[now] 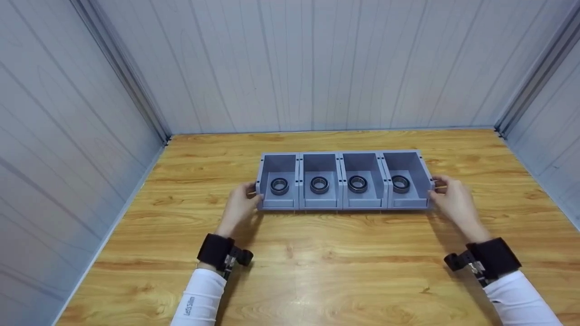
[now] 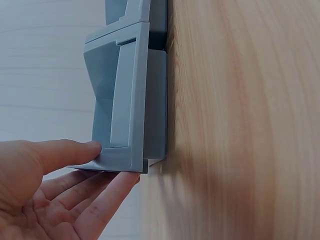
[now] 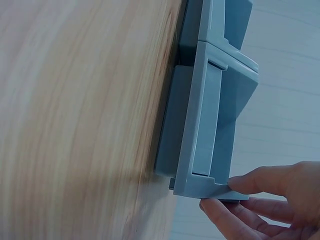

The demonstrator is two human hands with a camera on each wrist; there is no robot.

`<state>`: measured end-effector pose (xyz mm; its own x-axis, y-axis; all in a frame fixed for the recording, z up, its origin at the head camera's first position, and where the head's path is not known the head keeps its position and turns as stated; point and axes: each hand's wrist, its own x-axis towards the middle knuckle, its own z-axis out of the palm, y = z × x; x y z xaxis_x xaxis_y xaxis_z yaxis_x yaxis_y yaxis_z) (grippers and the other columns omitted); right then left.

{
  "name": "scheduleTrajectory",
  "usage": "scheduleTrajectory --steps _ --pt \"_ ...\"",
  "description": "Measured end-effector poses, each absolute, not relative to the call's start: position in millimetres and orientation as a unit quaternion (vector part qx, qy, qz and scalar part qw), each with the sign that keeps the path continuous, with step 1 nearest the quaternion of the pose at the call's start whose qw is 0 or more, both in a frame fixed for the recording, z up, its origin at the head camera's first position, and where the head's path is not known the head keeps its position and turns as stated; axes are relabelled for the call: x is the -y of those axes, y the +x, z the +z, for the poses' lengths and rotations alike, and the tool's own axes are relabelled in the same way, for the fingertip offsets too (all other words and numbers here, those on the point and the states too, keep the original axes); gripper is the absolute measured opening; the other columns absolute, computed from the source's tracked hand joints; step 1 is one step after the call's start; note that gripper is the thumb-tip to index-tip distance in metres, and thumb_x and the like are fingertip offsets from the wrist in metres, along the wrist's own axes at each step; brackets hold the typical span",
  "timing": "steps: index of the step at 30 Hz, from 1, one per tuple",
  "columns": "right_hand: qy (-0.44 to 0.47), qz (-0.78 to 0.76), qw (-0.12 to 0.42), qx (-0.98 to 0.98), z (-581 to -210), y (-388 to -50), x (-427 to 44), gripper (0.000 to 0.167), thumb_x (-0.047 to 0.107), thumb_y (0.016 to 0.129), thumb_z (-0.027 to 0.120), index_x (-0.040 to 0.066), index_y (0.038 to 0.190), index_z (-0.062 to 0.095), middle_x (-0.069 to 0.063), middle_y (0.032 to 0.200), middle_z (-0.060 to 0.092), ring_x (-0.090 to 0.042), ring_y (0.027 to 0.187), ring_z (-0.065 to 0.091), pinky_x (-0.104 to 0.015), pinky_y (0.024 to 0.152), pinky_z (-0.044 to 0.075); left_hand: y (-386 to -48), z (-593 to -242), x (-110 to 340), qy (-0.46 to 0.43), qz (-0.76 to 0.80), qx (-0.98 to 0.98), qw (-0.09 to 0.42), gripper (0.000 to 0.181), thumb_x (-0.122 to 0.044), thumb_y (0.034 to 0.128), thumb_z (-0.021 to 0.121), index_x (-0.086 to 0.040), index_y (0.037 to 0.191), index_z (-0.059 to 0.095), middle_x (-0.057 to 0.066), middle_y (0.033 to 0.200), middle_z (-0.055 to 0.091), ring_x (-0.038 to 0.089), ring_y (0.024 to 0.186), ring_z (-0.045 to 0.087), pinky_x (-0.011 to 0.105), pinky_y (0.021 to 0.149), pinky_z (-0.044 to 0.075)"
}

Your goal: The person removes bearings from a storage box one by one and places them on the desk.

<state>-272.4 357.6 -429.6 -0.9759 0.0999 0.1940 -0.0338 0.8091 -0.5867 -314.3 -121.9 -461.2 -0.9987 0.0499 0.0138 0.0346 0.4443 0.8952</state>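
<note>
Several grey plastic storage bins (image 1: 319, 203) stand side by side in one joined row on the wooden table. Each bin holds one dark-rimmed ball bearing (image 1: 279, 186) lying flat on its floor. At the row's left end my left hand (image 1: 240, 203) grips the outer wall of the leftmost storage bin (image 2: 127, 100), thumb at the front edge and fingers outside. Opposite it, my right hand (image 1: 455, 203) pinches the outer wall of the rightmost storage bin (image 3: 200, 125) the same way. Both wrist views hide the bearings.
The wooden table (image 1: 290, 262) runs back to a pale panel wall (image 1: 312, 68). Side walls rise at the left (image 1: 54, 158) and right (image 1: 553, 122). Each wrist wears a black strap (image 1: 215, 250) with a small camera.
</note>
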Motion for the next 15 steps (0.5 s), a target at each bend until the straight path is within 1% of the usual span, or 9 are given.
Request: scheduleTrajectory --steps 8,13,15 --pt "-0.007 0.311 0.114 0.943 -429.4 -272.2 -358.0 0.045 -0.003 0.091 0.062 -0.019 0.133 0.054 -0.041 0.117 0.066 -0.054 0.109 0.067 -0.060 0.094 0.058 -315.1 -462.4 121.7 0.029 0.523 -0.852 0.000 0.045 0.001 0.0957 0.061 0.014 0.139 0.054 0.033 0.137 0.062 0.044 0.129 0.062 0.045 0.108 0.056" --pt "-0.008 0.306 0.115 0.945 -428.8 -271.1 -358.3 0.045 -0.001 0.091 0.061 -0.018 0.133 0.056 -0.040 0.116 0.067 -0.052 0.108 0.068 -0.058 0.092 0.059 -315.8 -464.3 121.8 0.024 0.526 -0.850 0.002 0.048 0.000 0.0958 0.060 0.015 0.140 0.051 0.034 0.137 0.061 0.044 0.130 0.062 0.046 0.110 0.055" --pt "-0.010 0.304 0.115 0.946 -428.3 -270.8 -358.7 0.046 0.000 0.091 0.061 -0.017 0.133 0.056 -0.039 0.116 0.068 -0.051 0.108 0.068 -0.055 0.091 0.060 -316.2 -465.1 121.3 0.023 0.530 -0.848 0.003 0.049 0.001 0.0958 0.060 0.015 0.141 0.050 0.034 0.138 0.061 0.044 0.131 0.061 0.047 0.112 0.054"
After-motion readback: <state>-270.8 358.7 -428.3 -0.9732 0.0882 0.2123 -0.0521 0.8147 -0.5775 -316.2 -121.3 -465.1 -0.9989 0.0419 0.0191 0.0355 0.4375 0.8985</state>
